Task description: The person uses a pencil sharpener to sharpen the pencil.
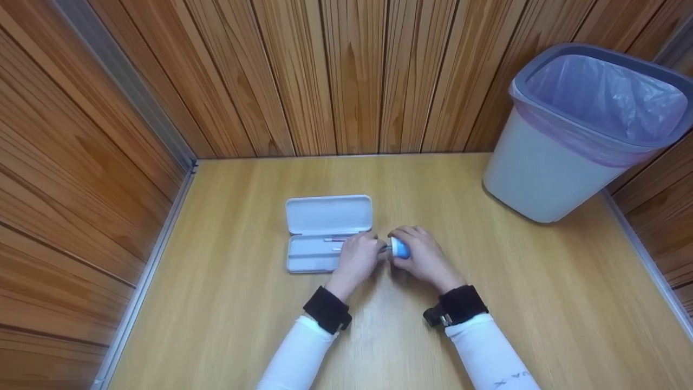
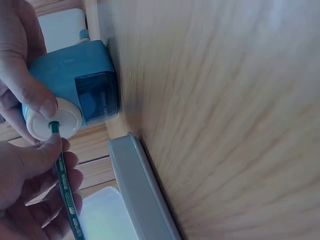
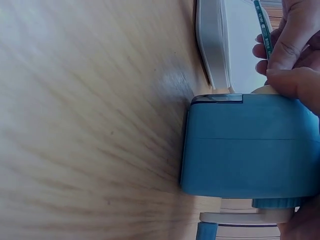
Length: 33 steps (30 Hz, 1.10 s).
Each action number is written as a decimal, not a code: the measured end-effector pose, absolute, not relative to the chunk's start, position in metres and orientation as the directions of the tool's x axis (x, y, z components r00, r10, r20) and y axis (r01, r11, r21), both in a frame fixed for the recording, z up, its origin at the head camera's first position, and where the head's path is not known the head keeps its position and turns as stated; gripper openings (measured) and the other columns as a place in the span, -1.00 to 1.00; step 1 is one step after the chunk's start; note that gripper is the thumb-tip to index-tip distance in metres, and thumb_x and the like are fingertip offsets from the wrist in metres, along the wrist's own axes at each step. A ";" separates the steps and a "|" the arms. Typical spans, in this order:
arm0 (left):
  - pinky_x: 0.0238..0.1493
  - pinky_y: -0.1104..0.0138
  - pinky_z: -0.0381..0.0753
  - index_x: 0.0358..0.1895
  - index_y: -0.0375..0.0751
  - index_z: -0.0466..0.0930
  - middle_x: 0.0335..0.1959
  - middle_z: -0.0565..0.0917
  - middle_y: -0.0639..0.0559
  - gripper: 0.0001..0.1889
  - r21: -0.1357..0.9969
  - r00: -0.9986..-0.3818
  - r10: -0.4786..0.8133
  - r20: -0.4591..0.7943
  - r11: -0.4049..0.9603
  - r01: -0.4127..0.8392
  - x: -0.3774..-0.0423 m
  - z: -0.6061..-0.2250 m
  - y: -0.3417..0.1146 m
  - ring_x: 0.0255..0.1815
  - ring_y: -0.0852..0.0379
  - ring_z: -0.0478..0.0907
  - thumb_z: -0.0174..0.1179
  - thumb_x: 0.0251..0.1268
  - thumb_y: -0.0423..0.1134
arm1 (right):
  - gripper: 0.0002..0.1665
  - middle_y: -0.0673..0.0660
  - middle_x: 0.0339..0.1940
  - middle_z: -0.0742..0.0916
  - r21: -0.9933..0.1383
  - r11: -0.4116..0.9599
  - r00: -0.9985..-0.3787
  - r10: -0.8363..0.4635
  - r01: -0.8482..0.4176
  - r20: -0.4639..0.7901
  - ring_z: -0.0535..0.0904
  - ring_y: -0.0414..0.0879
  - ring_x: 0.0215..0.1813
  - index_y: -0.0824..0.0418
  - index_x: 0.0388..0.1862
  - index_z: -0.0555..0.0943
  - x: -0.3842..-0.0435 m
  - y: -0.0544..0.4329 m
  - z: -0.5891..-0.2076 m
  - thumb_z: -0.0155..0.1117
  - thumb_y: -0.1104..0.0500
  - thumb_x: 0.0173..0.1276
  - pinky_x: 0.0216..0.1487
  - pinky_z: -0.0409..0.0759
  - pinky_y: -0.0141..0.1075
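My left hand (image 1: 358, 255) pinches a green pencil (image 2: 65, 185) between thumb and fingers. The pencil's front end sits in the round hole of a blue crank pencil sharpener (image 2: 70, 62), its tip hidden inside. Around the sharpener's body curls my right hand (image 1: 425, 259), with the thumb at the white ring by the hole. In the right wrist view the sharpener rests on the table, and its crank handle (image 3: 240, 218) juts out at the back. Just left of my hands lies an open grey pencil case (image 1: 329, 215), partly covered by my left hand.
Inside the pencil case are a few slim writing tools (image 1: 335, 239). A white bin (image 1: 541, 162) with a grey rim and a plastic liner stands at the back right. Wood-panelled walls (image 1: 352, 76) border the table (image 1: 233, 325) at the back and both sides.
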<state>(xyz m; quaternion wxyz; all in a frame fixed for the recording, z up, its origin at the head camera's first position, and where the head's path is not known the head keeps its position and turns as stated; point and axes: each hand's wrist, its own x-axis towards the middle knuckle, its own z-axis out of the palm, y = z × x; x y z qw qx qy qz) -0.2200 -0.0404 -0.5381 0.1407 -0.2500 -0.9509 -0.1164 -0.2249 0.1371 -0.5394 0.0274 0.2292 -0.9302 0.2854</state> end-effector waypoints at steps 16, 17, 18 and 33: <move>-0.33 0.30 0.54 -0.34 -0.17 0.78 -0.43 0.61 0.04 -0.89 0.266 -0.844 0.469 0.261 0.805 0.530 -0.222 -0.535 -0.050 -0.40 0.08 0.56 0.38 0.06 -0.42 | -0.41 0.16 0.11 0.65 -0.515 0.739 -0.900 -0.382 -0.433 0.209 0.48 0.12 0.14 0.21 0.12 0.63 -0.225 0.135 -0.542 0.49 0.13 0.05 0.14 0.43 0.02; -0.33 0.30 0.54 -0.34 -0.17 0.78 -0.44 0.60 0.05 -0.88 0.268 -0.843 0.472 0.258 0.803 0.532 -0.223 -0.536 -0.051 -0.41 0.08 0.55 0.37 0.05 -0.44 | -0.42 0.16 0.10 0.66 -0.508 0.740 -0.897 -0.384 -0.441 0.220 0.48 0.12 0.13 0.21 0.10 0.63 -0.225 0.135 -0.543 0.49 0.13 0.05 0.12 0.44 0.02; -0.34 0.31 0.53 -0.35 -0.18 0.78 -0.45 0.60 0.05 -0.88 0.265 -0.840 0.476 0.258 0.801 0.536 -0.223 -0.536 -0.052 -0.42 0.09 0.55 0.36 0.04 -0.45 | -0.42 0.16 0.10 0.66 -0.504 0.740 -0.895 -0.385 -0.446 0.225 0.49 0.12 0.12 0.21 0.10 0.63 -0.225 0.135 -0.543 0.49 0.13 0.04 0.11 0.45 0.00; -0.31 0.37 0.54 -0.36 -0.24 0.75 -0.44 0.56 0.08 -0.92 0.405 -0.825 0.496 0.271 0.719 0.565 -0.223 -0.542 -0.067 -0.40 0.16 0.52 0.31 0.15 -0.47 | -0.42 0.13 0.11 0.65 -0.518 0.750 -0.910 -0.369 -0.411 0.189 0.48 0.09 0.12 0.18 0.10 0.64 -0.224 0.132 -0.543 0.50 0.13 0.03 0.10 0.47 0.00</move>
